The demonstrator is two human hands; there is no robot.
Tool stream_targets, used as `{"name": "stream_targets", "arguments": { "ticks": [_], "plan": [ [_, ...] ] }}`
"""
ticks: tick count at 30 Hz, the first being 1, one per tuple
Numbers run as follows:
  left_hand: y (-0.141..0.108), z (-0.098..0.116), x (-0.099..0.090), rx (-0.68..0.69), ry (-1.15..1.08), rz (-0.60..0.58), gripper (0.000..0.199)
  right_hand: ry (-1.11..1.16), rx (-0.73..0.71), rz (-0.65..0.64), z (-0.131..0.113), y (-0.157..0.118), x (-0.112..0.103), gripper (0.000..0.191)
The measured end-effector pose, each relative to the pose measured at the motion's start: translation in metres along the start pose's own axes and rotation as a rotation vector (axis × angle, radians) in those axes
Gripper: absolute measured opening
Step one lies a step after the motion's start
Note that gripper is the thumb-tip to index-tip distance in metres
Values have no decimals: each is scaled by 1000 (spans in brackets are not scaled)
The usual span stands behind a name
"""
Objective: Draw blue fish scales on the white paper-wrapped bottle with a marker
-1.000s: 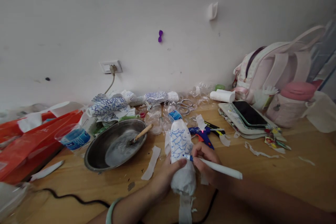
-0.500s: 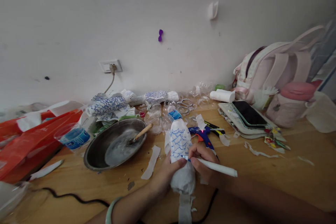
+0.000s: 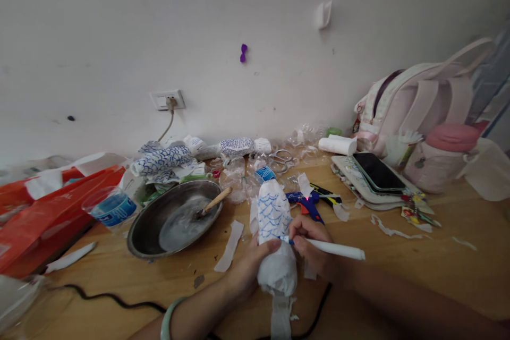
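Note:
A bottle wrapped in white paper [image 3: 274, 212] lies in front of me, its upper part covered with blue scale-like curves and its near part plain white. My left hand [image 3: 253, 263] is closed around its left side, thumb resting on the paper. Between the fingers of my right hand [image 3: 313, 244] is a white marker [image 3: 338, 249], its blue tip touching the paper near my left thumb. Beyond the bottle lies a blue glue gun [image 3: 306, 203] with a small red light.
A metal bowl [image 3: 137, 234] with whitish liquid and a wooden-handled brush [image 3: 217, 200] stands left. Two more scale-patterned wrapped pieces [image 3: 165, 161] lie by the wall. Scissors [image 3: 282, 157], a phone [image 3: 378, 171], a pink backpack [image 3: 430, 101] and an orange bag [image 3: 51, 212] are around. A black cord [image 3: 115, 303] crosses the front.
My right hand and the marker have shifted slightly to the right along the paper. My left hand keeps its hold on the bottle.

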State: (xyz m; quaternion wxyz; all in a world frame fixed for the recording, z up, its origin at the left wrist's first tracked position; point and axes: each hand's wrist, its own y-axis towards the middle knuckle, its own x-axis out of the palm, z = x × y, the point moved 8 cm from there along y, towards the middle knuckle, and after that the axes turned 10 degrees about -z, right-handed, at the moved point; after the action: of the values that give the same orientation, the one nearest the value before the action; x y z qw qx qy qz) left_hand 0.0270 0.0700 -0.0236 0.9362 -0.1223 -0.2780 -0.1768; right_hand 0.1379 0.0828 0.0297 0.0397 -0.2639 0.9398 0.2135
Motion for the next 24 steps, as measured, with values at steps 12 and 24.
{"name": "stream_targets", "arguments": {
  "ticks": [12, 24],
  "plan": [
    [-2, 3, 1, 9, 50, 3, 29, 50, 32, 89, 5, -1, -12, 7],
    [0, -4, 2, -10, -21, -68, 38, 36, -122, 154, -5, -6, -8, 20]
  ]
}}
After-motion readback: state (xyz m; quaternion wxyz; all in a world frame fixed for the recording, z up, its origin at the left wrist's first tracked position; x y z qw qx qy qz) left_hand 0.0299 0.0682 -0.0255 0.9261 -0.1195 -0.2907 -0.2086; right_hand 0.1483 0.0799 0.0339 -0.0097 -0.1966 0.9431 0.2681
